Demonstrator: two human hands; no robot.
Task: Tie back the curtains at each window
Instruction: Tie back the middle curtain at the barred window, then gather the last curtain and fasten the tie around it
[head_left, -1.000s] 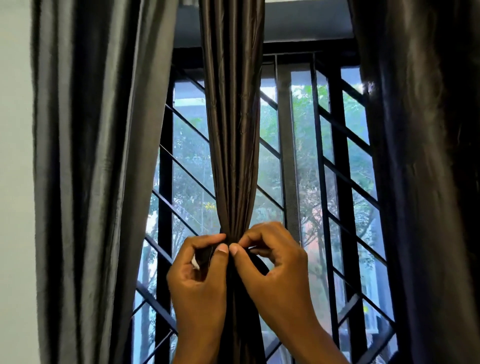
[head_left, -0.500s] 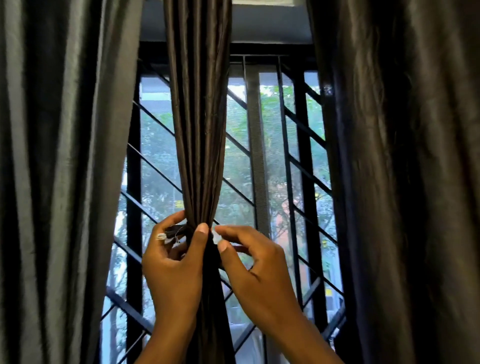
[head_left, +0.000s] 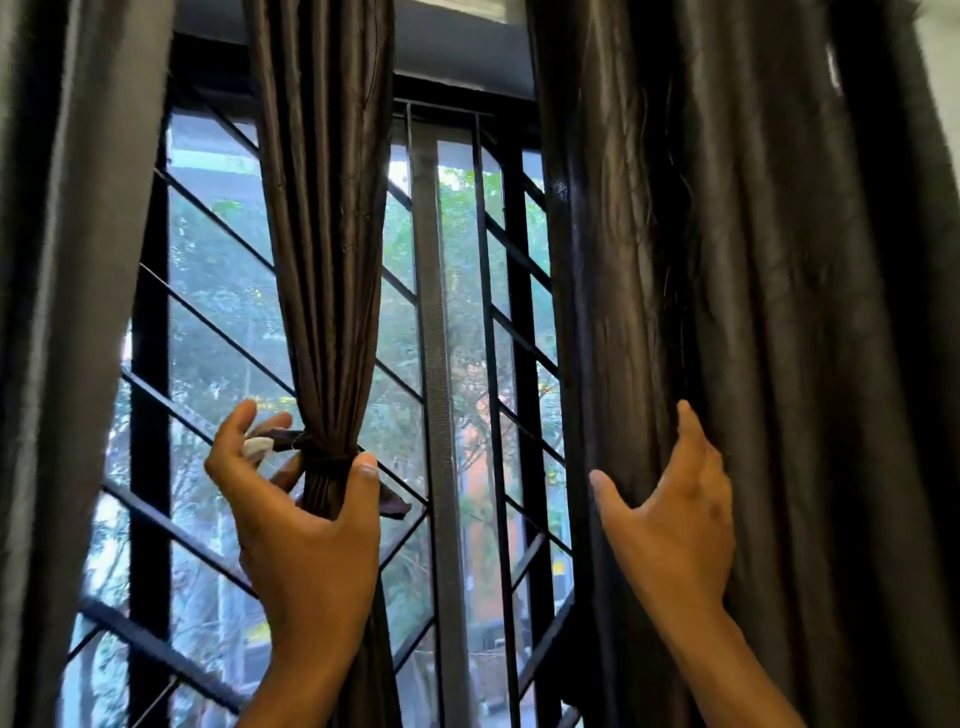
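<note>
Nearest: left hand (head_left: 306, 525) up from bottom edge, thumb on right side of middle curtain (head_left: 324, 234) just below the tie (head_left: 324, 460), fingers loosely curved round the bundle at left, a small white thing near fingertips, cannot tell what. Looks like a light grip on the cloth under the band, not a hard squeeze. Right hand (head_left: 670, 519) well apart at right, fingers straight and spread, thumb out to left, fingers laid on the edge of right curtain (head_left: 727, 312); holding nothing. Progress, as judgement: middle curtain already gathered and cinched, tie wrapped w/ loose ends sticking out both sides, so this one seems done or nearly. Still left: right curtain hanging free, not gathered, no tie seen on it; left curtain (head_left: 67, 312) also loose at frame edge. Next prob. needs gathering right curtain into a bundle. Farther: black window grille (head_left: 493, 312) w/ diagonal bars, behind it green trees, blurry.
</note>
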